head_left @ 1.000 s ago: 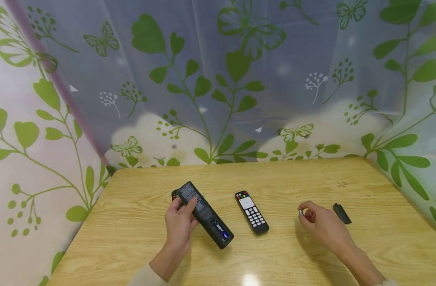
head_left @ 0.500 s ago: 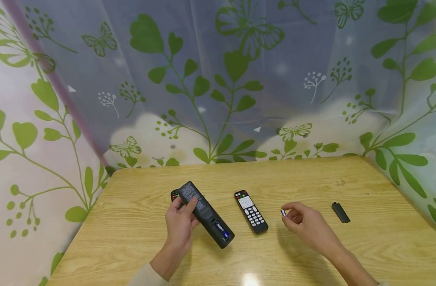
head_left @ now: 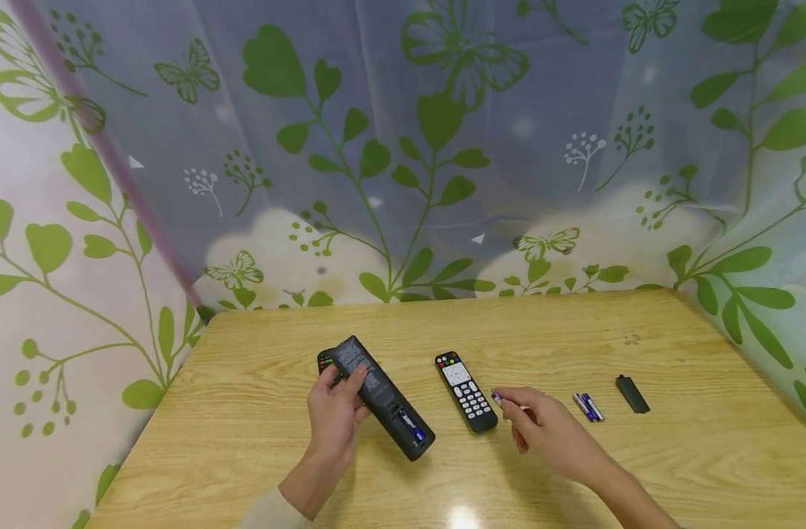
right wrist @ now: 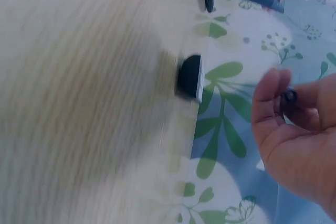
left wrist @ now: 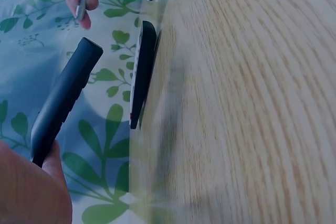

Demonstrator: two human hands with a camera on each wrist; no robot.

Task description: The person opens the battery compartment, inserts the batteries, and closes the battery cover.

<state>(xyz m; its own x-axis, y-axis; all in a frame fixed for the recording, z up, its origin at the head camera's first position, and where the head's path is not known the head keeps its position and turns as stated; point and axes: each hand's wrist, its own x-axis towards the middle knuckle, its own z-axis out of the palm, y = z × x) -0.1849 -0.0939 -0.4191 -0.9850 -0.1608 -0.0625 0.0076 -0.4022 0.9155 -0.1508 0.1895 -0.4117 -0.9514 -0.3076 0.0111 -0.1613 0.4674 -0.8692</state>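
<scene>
My left hand (head_left: pixel 331 420) grips a black remote control (head_left: pixel 376 389), its labelled back turned up, thumb lying across it. The battery compartment is uncovered at the near end, with a blue battery (head_left: pixel 412 427) inside. In my right hand (head_left: pixel 543 430), thumb and fingertips pinch another small battery (head_left: pixel 497 397), just right of the second remote control (head_left: pixel 469 397). That one lies face up on the table, with white keys. The left wrist view shows the pinched battery (left wrist: pixel 83 2) beyond the end of the held remote (left wrist: pixel 65 98).
Two blue-and-silver batteries (head_left: pixel 588 408) lie side by side to the right of my right hand. Farther right is a black battery cover (head_left: pixel 632 394). A third remote (head_left: pixel 325 359) is mostly hidden behind my left hand. Patterned cloth (head_left: pixel 389 147) hangs behind the wooden table (head_left: pixel 257 382).
My right hand has moved left with the battery, from near the battery cover to beside the middle remote. Two batteries on the table have come into sight. The left hand stays nearly still.
</scene>
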